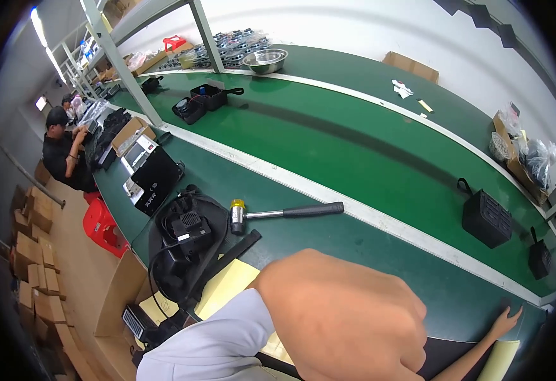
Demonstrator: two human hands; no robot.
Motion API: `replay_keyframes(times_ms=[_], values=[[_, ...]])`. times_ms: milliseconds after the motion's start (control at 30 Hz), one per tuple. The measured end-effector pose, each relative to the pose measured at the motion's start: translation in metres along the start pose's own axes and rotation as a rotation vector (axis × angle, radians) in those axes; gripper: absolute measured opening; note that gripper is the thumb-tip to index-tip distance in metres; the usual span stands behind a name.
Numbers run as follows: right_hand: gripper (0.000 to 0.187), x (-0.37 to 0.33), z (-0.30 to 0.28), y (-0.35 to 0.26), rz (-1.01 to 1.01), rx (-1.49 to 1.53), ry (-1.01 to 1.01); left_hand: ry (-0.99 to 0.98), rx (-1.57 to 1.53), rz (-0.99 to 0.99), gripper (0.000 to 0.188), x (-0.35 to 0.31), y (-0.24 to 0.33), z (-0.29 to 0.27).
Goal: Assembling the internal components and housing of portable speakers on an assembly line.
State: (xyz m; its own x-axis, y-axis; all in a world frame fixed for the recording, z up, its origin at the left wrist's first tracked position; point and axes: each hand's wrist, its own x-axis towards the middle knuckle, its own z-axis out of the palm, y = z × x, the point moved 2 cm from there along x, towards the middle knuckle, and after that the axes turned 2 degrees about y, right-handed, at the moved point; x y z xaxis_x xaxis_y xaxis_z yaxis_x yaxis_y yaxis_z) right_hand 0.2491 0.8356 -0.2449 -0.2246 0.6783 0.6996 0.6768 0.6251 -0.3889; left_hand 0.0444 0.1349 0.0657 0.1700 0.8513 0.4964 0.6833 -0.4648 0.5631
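Observation:
My left hand [338, 311], in a pale sleeve, is raised large in the foreground and curled into a fist. Whatever its fingers may hold is hidden. At the lower right, my right hand [503, 322] reaches out bare-armed over the green tabletop, fingers apart and nothing visible in them. A pale yellow rolled sheet [501, 362] is beside that forearm. Beyond my left hand lies a two-faced mallet [237, 217] with a yellow end and black handle. Left of it, a black strapped bag or harness [179, 247] has a black device [190, 230] on top.
Yellow paper [227, 286] and an open carton [122, 298] are near my left sleeve. A green conveyor belt [354, 146] crosses ahead, carrying black boxes with straps [486, 219]. A metal bowl [266, 61] stands behind it. A seated co-worker [65, 149] and red stool [103, 225] are left.

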Motion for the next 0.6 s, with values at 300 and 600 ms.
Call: replay_keyframes(times_ms=[300, 600], values=[[0.06, -0.004, -0.002, -0.004, 0.062, -0.035, -0.05, 0.083, -0.117, 0.303, 0.042, 0.014, -0.002, -0.008], [0.058, 0.0, 0.0, -0.01, 0.049, -0.048, -0.039, 0.207, -0.023, 0.177, 0.038, 0.007, -0.003, 0.004]])
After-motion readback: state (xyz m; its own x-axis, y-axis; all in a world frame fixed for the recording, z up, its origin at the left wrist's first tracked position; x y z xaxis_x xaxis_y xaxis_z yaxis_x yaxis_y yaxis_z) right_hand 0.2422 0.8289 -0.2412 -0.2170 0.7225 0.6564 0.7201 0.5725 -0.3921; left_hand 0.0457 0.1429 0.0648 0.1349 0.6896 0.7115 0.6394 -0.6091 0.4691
